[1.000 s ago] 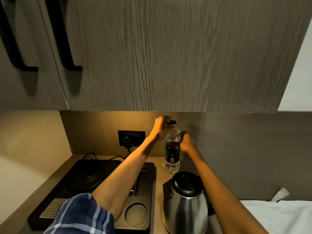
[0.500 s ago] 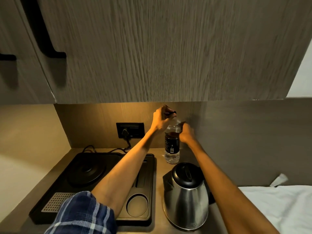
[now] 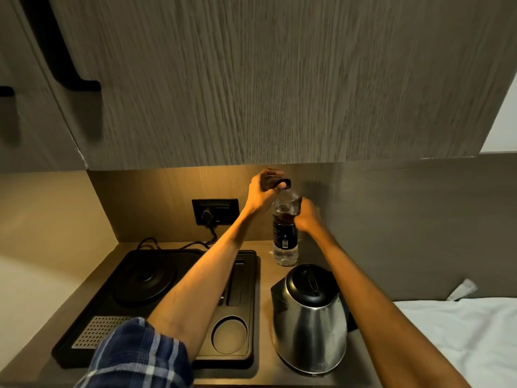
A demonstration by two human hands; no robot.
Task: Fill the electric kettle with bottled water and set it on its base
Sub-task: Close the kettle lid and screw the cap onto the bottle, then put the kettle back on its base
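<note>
A clear water bottle [image 3: 284,239] with a dark label stands upright on the counter near the back wall. My left hand [image 3: 262,193] grips its black cap [image 3: 284,182] from above. My right hand [image 3: 307,215] holds the bottle's shoulder from the right. In front of the bottle a steel electric kettle [image 3: 309,320] with a shut black lid rests on the counter. Its round black base [image 3: 145,278] sits empty in the black tray [image 3: 246,357] to the left.
A power cord runs from the base to a wall socket [image 3: 215,211] behind the tray. Low wooden cabinets [image 3: 279,79] with black handles hang just above my hands. White bedding [image 3: 461,340] lies at the right. The tray has a round cup recess [image 3: 229,336] and a metal grille [image 3: 98,330].
Both hands stay on the bottle; the left hand has shifted slightly on the cap. The view has tilted down a little.
</note>
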